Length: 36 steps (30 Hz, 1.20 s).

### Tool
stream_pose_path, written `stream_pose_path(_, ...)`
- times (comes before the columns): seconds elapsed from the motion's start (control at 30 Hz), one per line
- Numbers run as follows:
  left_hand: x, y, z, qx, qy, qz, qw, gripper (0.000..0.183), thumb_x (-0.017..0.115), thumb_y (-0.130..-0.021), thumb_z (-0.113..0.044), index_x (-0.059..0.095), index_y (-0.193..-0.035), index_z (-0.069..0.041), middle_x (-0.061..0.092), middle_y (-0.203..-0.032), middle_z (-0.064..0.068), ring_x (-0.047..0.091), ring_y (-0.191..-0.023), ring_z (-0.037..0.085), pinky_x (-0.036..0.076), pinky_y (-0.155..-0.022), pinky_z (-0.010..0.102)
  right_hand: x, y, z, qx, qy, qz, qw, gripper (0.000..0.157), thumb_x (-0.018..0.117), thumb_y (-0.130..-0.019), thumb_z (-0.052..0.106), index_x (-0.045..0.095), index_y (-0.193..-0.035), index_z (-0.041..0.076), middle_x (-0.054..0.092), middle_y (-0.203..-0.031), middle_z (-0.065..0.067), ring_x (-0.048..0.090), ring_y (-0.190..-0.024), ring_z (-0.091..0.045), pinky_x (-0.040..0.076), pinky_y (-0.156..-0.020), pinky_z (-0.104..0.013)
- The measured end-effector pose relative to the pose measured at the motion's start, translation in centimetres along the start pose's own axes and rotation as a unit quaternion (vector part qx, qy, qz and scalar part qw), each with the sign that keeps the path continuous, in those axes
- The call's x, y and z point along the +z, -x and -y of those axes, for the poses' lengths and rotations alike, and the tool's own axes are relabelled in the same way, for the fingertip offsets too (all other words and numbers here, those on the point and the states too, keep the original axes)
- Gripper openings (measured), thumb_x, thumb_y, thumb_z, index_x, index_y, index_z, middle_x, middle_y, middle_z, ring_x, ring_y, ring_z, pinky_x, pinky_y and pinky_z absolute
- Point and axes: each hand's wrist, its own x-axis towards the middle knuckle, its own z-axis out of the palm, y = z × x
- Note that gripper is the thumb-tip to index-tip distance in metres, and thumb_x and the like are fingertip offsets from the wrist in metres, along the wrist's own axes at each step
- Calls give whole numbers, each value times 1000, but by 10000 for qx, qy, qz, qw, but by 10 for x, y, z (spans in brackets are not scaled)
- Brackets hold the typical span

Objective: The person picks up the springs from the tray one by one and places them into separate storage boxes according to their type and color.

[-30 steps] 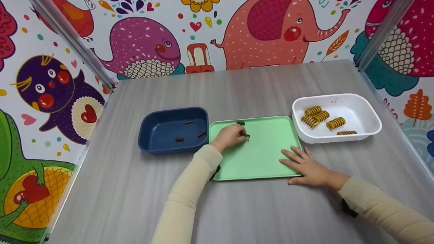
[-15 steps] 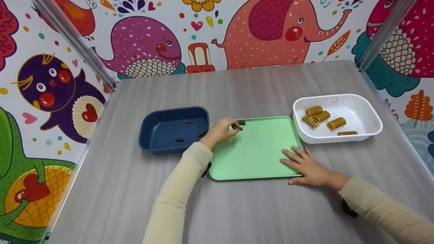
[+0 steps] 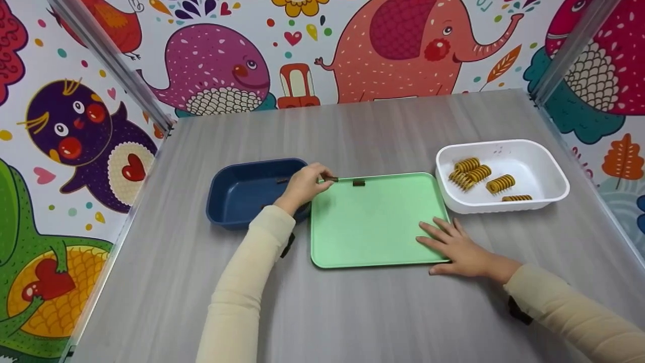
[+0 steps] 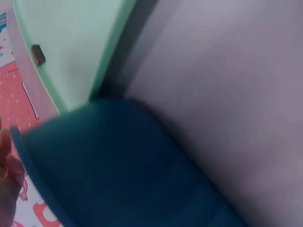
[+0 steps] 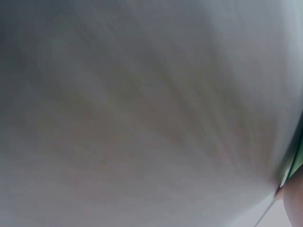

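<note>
My left hand is over the right rim of the dark blue bin, pinching a small dark-brown ridged piece between thumb and fingers, close to the green tray's back-left corner. A similar brown piece lies on the tray along its back edge. Other brown pieces lie in the blue bin, partly hidden by the hand. In the left wrist view, fingertips show at the left edge beside the bin wall. My right hand rests with spread fingers on the tray's right front edge.
To the right of the tray stands a white bin holding several yellow-brown coiled pieces. Both bins sit close against the tray on the grey table. Printed wall panels close off the back and sides.
My left hand has carried the brown piece leftward and back, from over the tray to the blue bin's right rim. The right hand stays in place.
</note>
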Motion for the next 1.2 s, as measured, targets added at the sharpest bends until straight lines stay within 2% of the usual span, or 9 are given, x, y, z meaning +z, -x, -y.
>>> stream_pose_path(0.2,-15,7,11,-45,16,-136,9999,15,61,-89,-21,67,-98,-11,61,-96,6,56,-84,20,47,-74,33,-1,0,1,-5,43,-7,10000,72,67,-76,48,45,-137,15,31,-145,-15,20,-130,-44,12,-89,-75)
stream_pose_path(0.53,-35,20,33,-240,-325,-245,9989,15,64,-87,-22,68,-96,-10,60,-93,6,56,-89,21,46,-79,36,-2,0,2,-84,-45,-71,9999,72,66,-77,46,45,-136,12,31,-144,-17,21,-128,-46,11,-87,-77)
stream_pose_path(0.8,-41,31,55,-465,-439,-275,9976,13,65,-86,-19,68,-92,-8,60,-91,7,56,-86,22,46,-79,37,-2,0,1,-175,64,-177,9997,72,65,-78,48,45,-136,12,32,-144,-18,22,-128,-46,13,-87,-76)
stream_pose_path(1.0,-42,38,70,-715,-439,-132,9964,14,65,-86,-19,68,-93,-7,60,-91,8,57,-85,22,46,-79,38,-1,0,1,-221,105,-249,9994,71,65,-77,48,46,-136,13,32,-144,-16,22,-129,-44,14,-86,-76)
stream_pose_path(1.2,-44,43,82,-889,-699,330,9930,13,65,-86,-17,68,-94,-7,60,-92,9,56,-85,24,46,-79,40,0,0,1,-163,61,-153,9997,71,66,-77,48,45,-136,14,32,-145,-16,21,-130,-44,13,-87,-76)
